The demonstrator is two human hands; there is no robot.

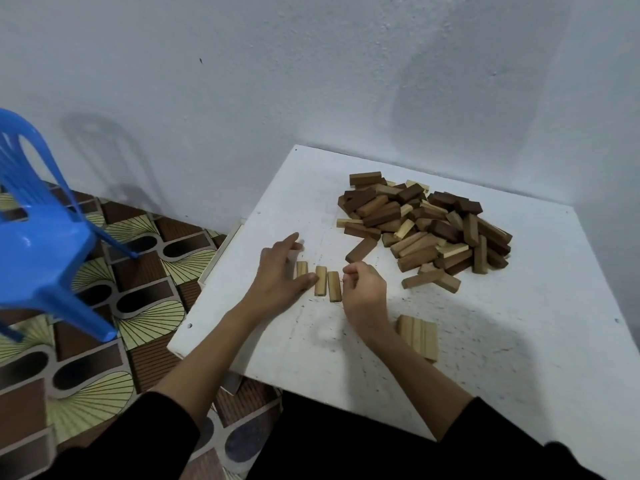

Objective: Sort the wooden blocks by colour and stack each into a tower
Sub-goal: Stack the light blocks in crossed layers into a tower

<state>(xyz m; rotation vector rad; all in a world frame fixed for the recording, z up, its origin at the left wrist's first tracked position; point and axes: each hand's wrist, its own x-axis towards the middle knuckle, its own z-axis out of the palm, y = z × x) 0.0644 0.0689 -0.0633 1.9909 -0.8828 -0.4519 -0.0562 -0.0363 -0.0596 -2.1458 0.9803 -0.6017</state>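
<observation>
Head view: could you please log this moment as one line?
left hand open, touching light blocks | right hand curled, empty | pile unsorted

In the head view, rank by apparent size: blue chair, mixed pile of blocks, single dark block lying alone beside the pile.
1. blue chair, though nearness to the camera inflates it
2. mixed pile of blocks
3. single dark block

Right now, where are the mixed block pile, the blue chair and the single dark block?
mixed block pile (427,225), head view, pile's middle
blue chair (41,251), head view, seat
single dark block (361,249), head view, top face
</observation>
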